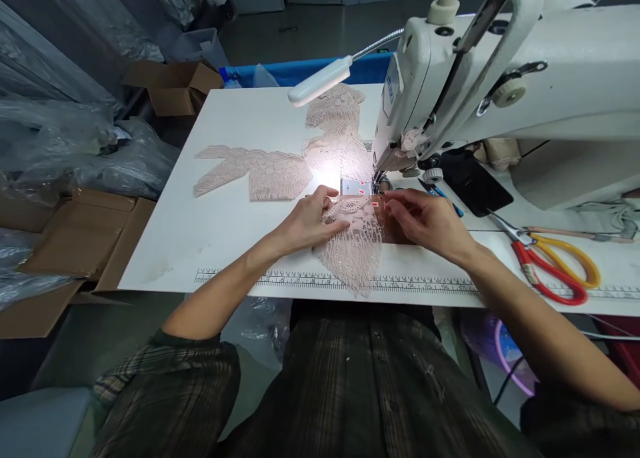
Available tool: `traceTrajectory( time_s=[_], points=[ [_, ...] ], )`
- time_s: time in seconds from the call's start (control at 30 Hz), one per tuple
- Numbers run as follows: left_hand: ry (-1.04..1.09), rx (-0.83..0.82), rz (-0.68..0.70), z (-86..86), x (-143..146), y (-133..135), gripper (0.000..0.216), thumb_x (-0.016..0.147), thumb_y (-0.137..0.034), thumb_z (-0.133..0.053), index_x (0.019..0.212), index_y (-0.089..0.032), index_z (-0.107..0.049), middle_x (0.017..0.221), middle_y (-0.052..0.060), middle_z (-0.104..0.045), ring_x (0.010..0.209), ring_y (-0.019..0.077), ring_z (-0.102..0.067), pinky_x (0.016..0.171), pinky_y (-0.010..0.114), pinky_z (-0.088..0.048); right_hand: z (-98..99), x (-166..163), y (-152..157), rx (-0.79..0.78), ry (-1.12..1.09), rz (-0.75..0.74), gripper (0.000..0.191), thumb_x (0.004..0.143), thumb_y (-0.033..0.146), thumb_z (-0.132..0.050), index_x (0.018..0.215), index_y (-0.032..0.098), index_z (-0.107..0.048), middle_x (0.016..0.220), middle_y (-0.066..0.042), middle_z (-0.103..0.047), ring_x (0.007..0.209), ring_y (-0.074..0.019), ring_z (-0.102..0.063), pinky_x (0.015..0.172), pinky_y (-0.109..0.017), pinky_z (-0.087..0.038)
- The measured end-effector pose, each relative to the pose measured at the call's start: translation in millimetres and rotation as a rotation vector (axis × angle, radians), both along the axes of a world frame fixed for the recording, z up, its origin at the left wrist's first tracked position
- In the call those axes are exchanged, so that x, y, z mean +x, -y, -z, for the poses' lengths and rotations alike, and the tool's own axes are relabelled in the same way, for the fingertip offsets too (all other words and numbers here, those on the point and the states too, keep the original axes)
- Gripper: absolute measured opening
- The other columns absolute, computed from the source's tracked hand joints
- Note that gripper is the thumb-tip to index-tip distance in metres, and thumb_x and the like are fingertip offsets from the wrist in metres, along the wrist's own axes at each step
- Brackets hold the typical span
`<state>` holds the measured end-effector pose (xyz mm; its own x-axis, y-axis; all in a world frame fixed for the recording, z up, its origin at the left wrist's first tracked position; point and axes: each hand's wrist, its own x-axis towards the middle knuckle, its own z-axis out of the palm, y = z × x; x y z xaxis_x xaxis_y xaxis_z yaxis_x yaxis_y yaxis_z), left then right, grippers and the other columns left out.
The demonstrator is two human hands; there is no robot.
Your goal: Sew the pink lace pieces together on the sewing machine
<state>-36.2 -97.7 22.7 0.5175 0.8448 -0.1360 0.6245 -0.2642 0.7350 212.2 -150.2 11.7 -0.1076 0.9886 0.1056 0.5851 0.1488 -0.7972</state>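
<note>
A pale pink lace piece [353, 248] lies in front of the sewing machine's [400, 105] needle and presser foot, its pointed end hanging over the ruler at the table edge. My left hand [313, 221] rests on the lace's left side, thumb and forefinger spread apart. Close by the presser foot, my right hand [427, 221] pinches at the lace's upper right edge; its fingertips partly cover what they grip. More lace [340, 145] is spread behind the needle, lit by the lamp [323, 81]. Another lace strip [260, 171] stretches leftward across the white table.
Red and yellow scissors [550, 261] lie to the right, beside a black phone [475, 181]. A printed ruler [300, 279] runs along the front edge of the white table [170, 245]. Cardboard boxes [80, 238] and plastic-wrapped bundles [135, 158] stand at the left.
</note>
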Motion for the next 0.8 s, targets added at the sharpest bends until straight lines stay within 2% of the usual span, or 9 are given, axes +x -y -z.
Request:
traceTrajectory(
  time_s=[0.1,0.17,0.23,0.37,0.43,0.6,0.7,0.8],
  points=[
    [-0.024,-0.030,0.019,-5.6,-2,-2,0.052,0.083,-0.040,-0.068,0.126,-0.017,-0.051,0.087,0.002,-0.063,0.081,0.0194,-0.062,0.070,0.032,-0.046,11.4,15,-4,0.225,0.319,-0.114,0.038,0.100,0.036,-0.048,0.125,0.018,-0.071,0.103,-0.012,-0.073,0.088,-0.0248,-0.068,0.082,-0.044,-0.058],
    [-0.025,-0.031,0.014,-6.6,-3,-4,0.053,0.082,-0.038,-0.070,0.127,-0.017,-0.052,0.093,0.004,-0.066,0.085,0.0206,-0.064,0.074,0.033,-0.048,19.4,16,-4,0.313,0.416,-0.210,0.040,0.101,0.034,-0.044,0.130,0.021,-0.068,0.107,-0.014,-0.068,0.096,-0.0258,-0.066,0.086,-0.045,-0.057],
    [-0.015,-0.024,-0.008,-3.8,-4,-6,0.055,0.081,-0.037,-0.071,0.129,-0.016,-0.052,0.097,0.006,-0.068,0.089,0.0219,-0.065,0.077,0.035,-0.050,26.0,13,-4,0.371,0.485,-0.242,0.038,0.101,0.031,-0.044,0.130,0.022,-0.067,0.107,-0.015,-0.064,0.098,-0.0267,-0.062,0.087,-0.045,-0.056],
    [0.048,-0.025,-0.061,7.4,-7,-11,0.060,0.081,-0.042,-0.074,0.131,-0.015,-0.051,0.110,0.012,-0.068,0.101,0.0262,-0.067,0.080,0.038,-0.054,29.8,5,-10,0.379,0.562,-0.241,0.039,0.100,0.028,-0.043,0.132,0.021,-0.064,0.105,-0.015,-0.059,0.095,-0.0264,-0.059,0.088,-0.046,-0.055],
    [0.070,-0.015,-0.065,11.6,-10,-14,0.064,0.080,-0.046,-0.076,0.131,-0.015,-0.051,0.111,0.013,-0.068,0.100,0.0266,-0.067,0.078,0.037,-0.056,27.7,3,-12,0.357,0.580,-0.229,0.040,0.101,0.029,-0.039,0.132,0.020,-0.063,0.104,-0.015,-0.058,0.092,-0.0253,-0.058,0.088,-0.045,-0.055],
    [0.116,-0.019,-0.027,13.0,-18,-20,0.061,0.081,-0.046,-0.079,0.129,-0.016,-0.055,0.095,0.009,-0.068,0.079,0.0201,-0.067,0.062,0.032,-0.054,26.3,7,-13,0.314,0.522,-0.155,0.044,0.104,0.039,-0.037,0.136,0.022,-0.061,0.111,-0.014,-0.059,0.090,-0.0233,-0.060,0.074,-0.037,-0.054],
    [0.100,-0.035,-0.056,11.7,-20,-24,0.053,0.082,-0.041,-0.079,0.125,-0.017,-0.058,0.085,0.006,-0.066,0.073,0.0191,-0.066,0.058,0.032,-0.053,29.3,9,-11,0.347,0.518,-0.197,0.045,0.104,0.037,-0.036,0.142,0.026,-0.058,0.111,-0.014,-0.060,0.091,-0.0230,-0.059,0.076,-0.037,-0.053],
    [0.088,-0.065,-0.077,12.2,-19,-27,0.052,0.082,-0.040,-0.080,0.124,-0.018,-0.058,0.082,0.005,-0.065,0.072,0.0193,-0.066,0.057,0.032,-0.053,30.5,5,-9,0.368,0.612,-0.232,0.044,0.103,0.034,-0.036,0.139,0.028,-0.061,0.110,-0.014,-0.060,0.094,-0.0256,-0.057,0.080,-0.041,-0.051]
  ],
)
